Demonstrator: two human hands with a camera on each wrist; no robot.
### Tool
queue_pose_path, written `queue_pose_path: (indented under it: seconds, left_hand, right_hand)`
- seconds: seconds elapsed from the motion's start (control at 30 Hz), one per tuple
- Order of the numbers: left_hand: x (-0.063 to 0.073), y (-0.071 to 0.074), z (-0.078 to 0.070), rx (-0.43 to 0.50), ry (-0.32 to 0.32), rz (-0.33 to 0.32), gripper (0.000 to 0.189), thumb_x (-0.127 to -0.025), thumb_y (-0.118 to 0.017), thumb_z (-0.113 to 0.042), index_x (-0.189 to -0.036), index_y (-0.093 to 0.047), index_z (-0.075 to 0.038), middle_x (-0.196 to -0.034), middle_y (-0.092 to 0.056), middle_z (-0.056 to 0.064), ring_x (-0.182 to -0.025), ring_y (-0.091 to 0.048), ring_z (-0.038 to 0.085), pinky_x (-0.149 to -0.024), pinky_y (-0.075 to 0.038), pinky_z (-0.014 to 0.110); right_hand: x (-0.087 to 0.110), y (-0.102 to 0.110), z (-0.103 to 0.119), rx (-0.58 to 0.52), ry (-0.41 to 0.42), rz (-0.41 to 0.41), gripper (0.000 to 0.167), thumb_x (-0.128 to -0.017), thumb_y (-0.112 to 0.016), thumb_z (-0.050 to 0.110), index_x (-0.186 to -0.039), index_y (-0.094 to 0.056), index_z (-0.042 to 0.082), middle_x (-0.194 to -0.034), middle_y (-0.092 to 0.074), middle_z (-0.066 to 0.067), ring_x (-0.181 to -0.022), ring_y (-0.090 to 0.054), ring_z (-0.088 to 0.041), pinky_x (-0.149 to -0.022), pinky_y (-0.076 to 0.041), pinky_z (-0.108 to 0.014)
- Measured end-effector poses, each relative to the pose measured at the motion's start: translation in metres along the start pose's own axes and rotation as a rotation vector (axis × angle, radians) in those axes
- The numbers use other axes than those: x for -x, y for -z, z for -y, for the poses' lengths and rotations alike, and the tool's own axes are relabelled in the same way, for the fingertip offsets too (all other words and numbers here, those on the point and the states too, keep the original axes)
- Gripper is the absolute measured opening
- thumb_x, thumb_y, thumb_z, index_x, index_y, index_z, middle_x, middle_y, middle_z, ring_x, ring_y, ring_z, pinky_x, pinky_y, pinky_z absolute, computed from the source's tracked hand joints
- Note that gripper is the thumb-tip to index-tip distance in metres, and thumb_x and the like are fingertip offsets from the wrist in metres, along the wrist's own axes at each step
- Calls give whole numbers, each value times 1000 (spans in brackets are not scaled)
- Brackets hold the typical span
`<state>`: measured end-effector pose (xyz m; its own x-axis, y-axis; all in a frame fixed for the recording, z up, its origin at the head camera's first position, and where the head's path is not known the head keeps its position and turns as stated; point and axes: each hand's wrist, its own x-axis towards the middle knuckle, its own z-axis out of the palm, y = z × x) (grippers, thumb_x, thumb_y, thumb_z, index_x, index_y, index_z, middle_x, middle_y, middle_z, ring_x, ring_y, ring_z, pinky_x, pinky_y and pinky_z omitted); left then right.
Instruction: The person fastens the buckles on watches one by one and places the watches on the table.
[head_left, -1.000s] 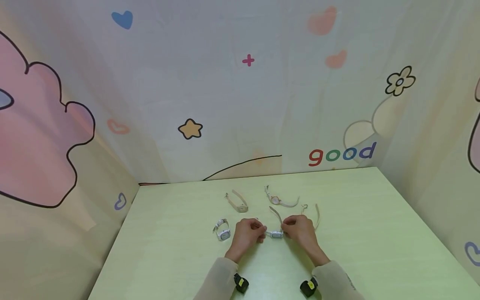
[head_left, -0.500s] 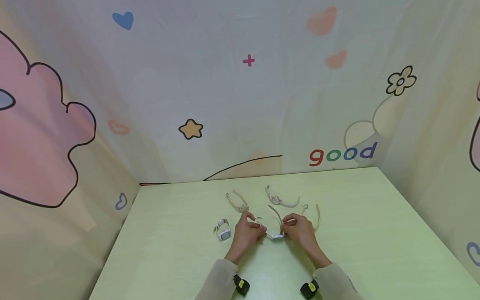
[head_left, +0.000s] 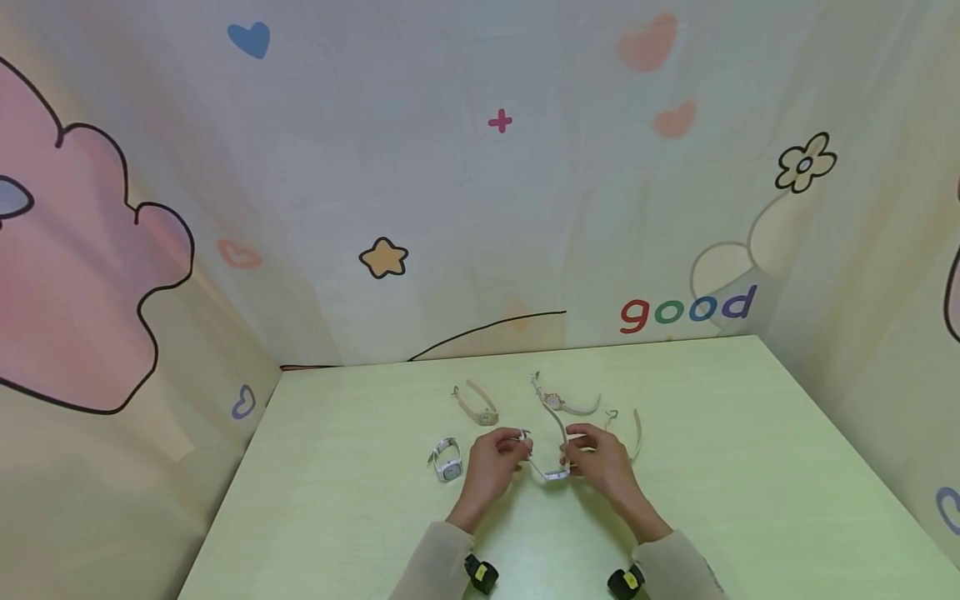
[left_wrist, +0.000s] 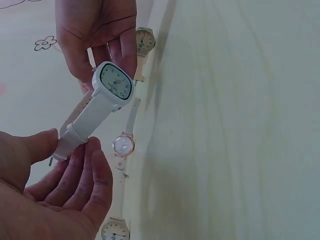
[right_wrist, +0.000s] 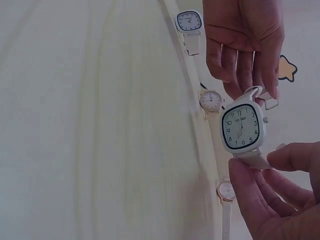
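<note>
A white wristwatch with a rounded-square case (head_left: 556,476) hangs between my two hands in the head view, strap ends pointing up and away. My left hand (head_left: 490,468) pinches the buckle end of its strap between thumb and fingers. On the other side, my right hand (head_left: 603,462) holds the other strap half close to the case. The right wrist view shows the watch dial (right_wrist: 241,126) facing that camera, with the metal buckle (right_wrist: 270,103) at the left hand's fingertips. In the left wrist view the white strap (left_wrist: 95,116) runs down from the case into the left fingers.
Left of the hands lies another white square watch (head_left: 450,471). Behind them are a beige watch (head_left: 486,416) and a rose-gold-rimmed watch (head_left: 553,402). A cream strap (head_left: 638,433) shows just beyond the right hand. The pale green table (head_left: 330,500) meets a printed curtain (head_left: 450,167) at the back.
The watch case has tipped from dial showing to nearly edge-on in the head view. My left fingers have shifted on the strap and the buckle end has come up; the free strap end stands higher.
</note>
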<state>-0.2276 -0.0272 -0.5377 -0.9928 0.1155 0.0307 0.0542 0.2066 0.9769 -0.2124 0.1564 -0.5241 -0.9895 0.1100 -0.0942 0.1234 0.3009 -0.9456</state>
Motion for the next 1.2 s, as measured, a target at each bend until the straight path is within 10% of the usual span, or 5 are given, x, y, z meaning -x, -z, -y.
queue_pose_path:
  seconds: [0.47,1.2]
  left_hand:
    - [6,9,-31,69,-30,-50,28,-93,-68,-27,-107,-70,-2,-93,-75,14,-81,-70,13,-71,-58,24]
    - [24,34,-81,114,-165,-34,27,-95,-66,-27,-112,-70,-6,-103,-73,19,-98,-70,34,-81,-58,22]
  right_hand:
    - [4,7,23,-59,88,37,31,-94,-61,7,-125,-62,4,-104,-69,-24,-81,-73,-20,-69,-61,-30]
    - [29,19,66,-83,206,34,33,-95,-66,23,-124,-64,8,-109,-68,-18,-87,-71,-19,-74,-60,-28]
